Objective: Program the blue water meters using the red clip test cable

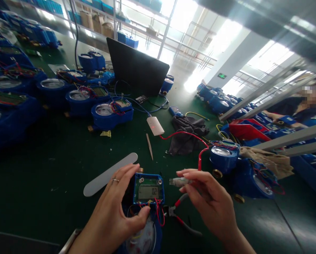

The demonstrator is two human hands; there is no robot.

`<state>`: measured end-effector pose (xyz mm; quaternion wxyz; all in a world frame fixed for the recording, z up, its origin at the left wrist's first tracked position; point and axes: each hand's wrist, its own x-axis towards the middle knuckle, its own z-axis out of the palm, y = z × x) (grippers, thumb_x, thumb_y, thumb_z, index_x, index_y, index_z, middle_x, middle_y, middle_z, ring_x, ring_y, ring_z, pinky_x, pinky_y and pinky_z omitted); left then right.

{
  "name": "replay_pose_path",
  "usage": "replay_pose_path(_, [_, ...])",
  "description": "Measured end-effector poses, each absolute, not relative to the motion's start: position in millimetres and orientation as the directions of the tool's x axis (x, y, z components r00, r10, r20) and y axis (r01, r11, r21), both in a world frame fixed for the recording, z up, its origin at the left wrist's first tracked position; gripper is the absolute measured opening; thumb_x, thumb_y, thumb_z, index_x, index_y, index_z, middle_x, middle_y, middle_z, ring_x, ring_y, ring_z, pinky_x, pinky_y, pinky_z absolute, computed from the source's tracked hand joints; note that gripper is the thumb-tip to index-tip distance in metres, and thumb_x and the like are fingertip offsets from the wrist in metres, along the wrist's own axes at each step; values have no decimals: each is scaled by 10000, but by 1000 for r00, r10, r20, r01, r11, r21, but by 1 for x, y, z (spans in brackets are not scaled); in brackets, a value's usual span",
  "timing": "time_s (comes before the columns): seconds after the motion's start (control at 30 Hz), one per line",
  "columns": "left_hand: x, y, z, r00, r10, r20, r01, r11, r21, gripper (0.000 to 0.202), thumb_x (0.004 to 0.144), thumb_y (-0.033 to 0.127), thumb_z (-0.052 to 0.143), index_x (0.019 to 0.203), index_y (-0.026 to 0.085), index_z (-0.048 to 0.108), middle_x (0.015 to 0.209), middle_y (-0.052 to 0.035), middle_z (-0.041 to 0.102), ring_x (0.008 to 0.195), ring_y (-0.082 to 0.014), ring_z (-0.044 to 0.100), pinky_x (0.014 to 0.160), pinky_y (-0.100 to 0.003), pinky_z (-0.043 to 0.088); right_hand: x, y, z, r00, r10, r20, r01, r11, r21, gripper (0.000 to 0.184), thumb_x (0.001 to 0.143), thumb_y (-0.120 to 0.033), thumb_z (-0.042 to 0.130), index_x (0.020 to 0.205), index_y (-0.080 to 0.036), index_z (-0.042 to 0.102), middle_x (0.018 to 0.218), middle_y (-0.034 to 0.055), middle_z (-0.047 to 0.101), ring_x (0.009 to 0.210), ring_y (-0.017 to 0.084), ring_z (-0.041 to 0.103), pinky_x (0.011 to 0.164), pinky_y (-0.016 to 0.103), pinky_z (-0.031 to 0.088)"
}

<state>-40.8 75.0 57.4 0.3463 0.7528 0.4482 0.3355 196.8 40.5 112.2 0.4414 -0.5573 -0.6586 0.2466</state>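
My left hand (115, 208) grips a blue water meter (147, 211) near the front edge of the green table. The thumb presses at the bottom of its LCD circuit board (149, 190) and the fingers curl along its left side. My right hand (211, 201) pinches a small grey connector plug (177, 181) with metal pins, held just right of the board. A red wire (197, 141) runs from the plug up to a white box (155, 125) with a red light. Red-handled pliers (183, 215) lie under my right hand.
Several blue meters (110, 113) stand in rows at the left, others (226, 155) at the right. A laptop (137, 70) stands behind. A grey flat strip (109, 173), a thin stick (149, 146), dark cloths (187, 134), a red bin (245, 128) and a seated person (301, 106) are nearby.
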Motion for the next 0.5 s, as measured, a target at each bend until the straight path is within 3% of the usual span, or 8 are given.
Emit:
replay_pose_path(0.2, [-45,83,72,467,868,170,445,-396,803,537,761,273,693,1275,270,536,1354,-114,603,1336,-356,498,1032,-638,467,205,31,110,329,887,324,403,178,-898,175,865,-153,659,997,-261,698,949,30,753,656,158,728,585,282,654])
replay_pose_path(0.37, [-48,92,72,478,859,181,437,-411,800,520,759,346,740,1254,272,600,1356,-121,611,1335,-374,498,1084,-693,357,217,24,102,370,894,253,234,174,-957,134,937,-237,631,1042,-285,698,1032,23,744,863,182,752,698,273,658])
replay_pose_path(0.5, [-61,106,74,590,797,131,366,-408,837,540,816,397,697,1333,321,562,1430,-80,557,1413,-354,403,1125,-651,322,218,18,92,358,913,195,139,155,-978,116,928,-289,663,1034,-303,706,987,-1,737,826,156,743,692,248,650])
